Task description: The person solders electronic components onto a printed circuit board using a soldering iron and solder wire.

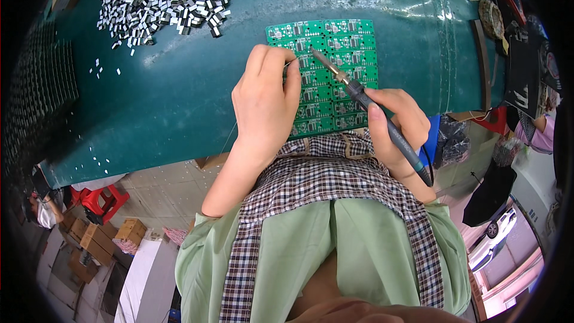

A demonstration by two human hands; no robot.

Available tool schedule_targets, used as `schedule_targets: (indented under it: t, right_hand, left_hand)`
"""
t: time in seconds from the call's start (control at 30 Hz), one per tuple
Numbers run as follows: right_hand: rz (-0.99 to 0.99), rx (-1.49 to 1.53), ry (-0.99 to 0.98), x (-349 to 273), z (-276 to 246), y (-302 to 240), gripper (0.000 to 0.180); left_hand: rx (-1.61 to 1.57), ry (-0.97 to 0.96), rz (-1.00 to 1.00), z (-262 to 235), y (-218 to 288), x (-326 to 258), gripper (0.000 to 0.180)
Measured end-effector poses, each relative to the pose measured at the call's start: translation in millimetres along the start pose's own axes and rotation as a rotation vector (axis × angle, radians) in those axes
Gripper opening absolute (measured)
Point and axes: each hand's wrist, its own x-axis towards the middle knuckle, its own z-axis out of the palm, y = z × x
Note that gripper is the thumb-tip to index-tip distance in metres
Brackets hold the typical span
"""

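Nearest the lens: the wearer's light green shirt (293,245), with a brown, white and dark checked apron (335,176) over it, straps running down both sides of the chest. Beyond the apron, a dark green table (179,113), its surface shiny in patches.

Circuit-board panel (353,42), green, lies flat at the table's near side, directly ahead of the wearer, between the two hands. Two columns of small repeated units; near edge right by the apron.

Left hand (263,90) over the panel's left border, back of hand upward. Fingers curled in, thumb and forefinger pinched together on a thin wire (290,63), whose end points toward the iron's tip.

Right hand (399,122) at the panel's right side, closed pen-fashion round the dark grip of a soldering iron (359,93). Iron slants up and leftward; tip over the upper part of the panel, near the left fingertips. Contact with the board: cannot tell.

Upper left of table: heap of small black-and-white components (167,0), loosely spread at its fringe. Small white bits (95,72) scattered below it. Red stool (106,203) on the floor, lower left, cardboard boxes (98,242) near it.
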Motion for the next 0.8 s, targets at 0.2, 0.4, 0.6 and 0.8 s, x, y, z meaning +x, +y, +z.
schedule_targets:
  t: [0.2,0.4,0.6,0.8]
  right_hand:
    - [0.081,0.039,-0.052,8,2,-1,0.018]
    - [-0.002,0.008,-0.033,5,-2,0,0.017]
    - [-0.03,0.035,-0.019,-8,-3,-1,0.016]
    - [-0.016,0.029,-0.045,-8,0,-1,0.016]
  left_hand:
    - [-0.007,0.073,0.101,0,-4,1,0.01]
    - [-0.058,0.077,0.054,1,-1,-10,0.012]
    - [-0.026,0.069,0.105,3,-4,-10,0.017]
    - [-0.014,0.109,0.098,6,-3,-11,0.013]
